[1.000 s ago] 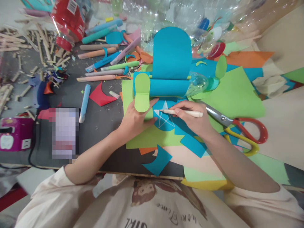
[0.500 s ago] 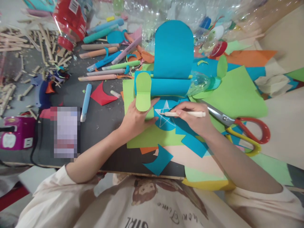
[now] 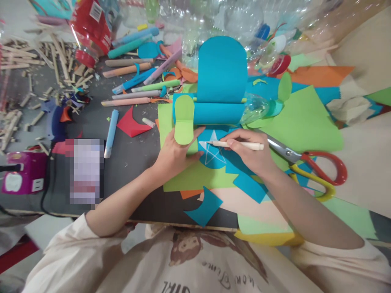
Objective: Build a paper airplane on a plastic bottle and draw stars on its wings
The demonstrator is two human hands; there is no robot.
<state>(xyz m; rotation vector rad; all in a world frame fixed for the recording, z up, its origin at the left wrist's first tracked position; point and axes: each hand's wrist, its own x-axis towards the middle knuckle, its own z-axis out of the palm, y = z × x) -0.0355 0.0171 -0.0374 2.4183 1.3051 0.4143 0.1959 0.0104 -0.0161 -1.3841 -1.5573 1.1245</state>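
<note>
White pen (image 3: 252, 145), pinched in the right hand (image 3: 249, 156), has shifted its tip inward along the star (image 3: 214, 135) on blue paper (image 3: 215, 161); lower points are outlines, so filling seems partial. Left hand (image 3: 173, 154) rests spread beside it.

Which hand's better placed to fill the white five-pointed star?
Likely the right hand: it holds the slim cream marker, tip at the star; the left hand seems to steady the rounded blue paper.
</note>
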